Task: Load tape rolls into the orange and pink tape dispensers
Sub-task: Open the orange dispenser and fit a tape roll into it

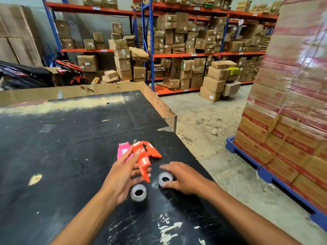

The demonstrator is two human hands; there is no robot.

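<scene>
An orange tape dispenser (144,162) is tilted in my left hand (122,175), with the thumb on top and the fingers under it. A second orange piece (153,150) lies just behind it, and the pink tape dispenser (121,150) lies on the black table (62,147) beyond my left fingers. Two clear tape rolls stand on the table. One tape roll (138,192) is by my left palm. Beside the other tape roll (165,178) rests my right hand (184,177), thumb touching its near side and fingers spread past it.
The table's right edge (194,156) runs close to the rolls, with concrete floor beyond. A shrink-wrapped stack of cartons (292,112) on a blue pallet stands at the right. Shelving full of cardboard boxes (185,50) fills the back. A cardboard rim (157,101) borders the table's far side.
</scene>
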